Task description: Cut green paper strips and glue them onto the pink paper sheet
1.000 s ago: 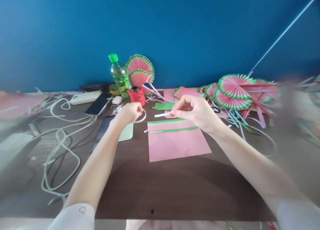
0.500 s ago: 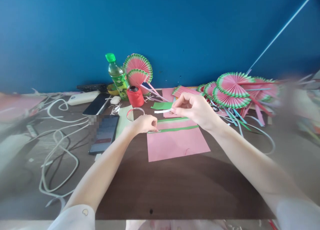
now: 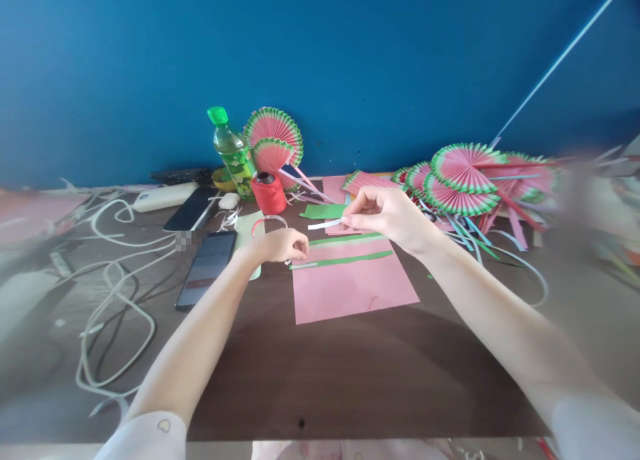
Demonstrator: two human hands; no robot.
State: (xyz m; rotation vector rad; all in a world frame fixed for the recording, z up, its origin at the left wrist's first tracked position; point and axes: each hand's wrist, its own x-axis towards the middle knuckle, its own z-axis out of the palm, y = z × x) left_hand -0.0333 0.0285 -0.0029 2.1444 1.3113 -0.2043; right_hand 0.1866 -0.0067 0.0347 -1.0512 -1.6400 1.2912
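A pink sheet (image 3: 350, 288) lies on the brown table, with a green strip (image 3: 355, 259) across its upper part and another along its top edge. Pinched in my right hand (image 3: 387, 219) is a thin white strip (image 3: 323, 226), held above the sheet's upper edge. My left hand (image 3: 287, 245) is curled, fingers together, just off the sheet's upper left corner; what it holds, if anything, is too small to make out. A green paper piece (image 3: 323, 211) lies behind the hands on more pink paper.
Behind stand a green-capped bottle (image 3: 233, 155), a red spool (image 3: 269, 193) and pink-green paper fans (image 3: 274, 137). More fans (image 3: 467, 170) are piled at the right. Phones (image 3: 207, 270) and looped white cables (image 3: 113, 300) lie at the left.
My left hand has moved slightly left, off the sheet's corner, uncovering the end of the green strip. My right hand stays nearly in place with the white strip.
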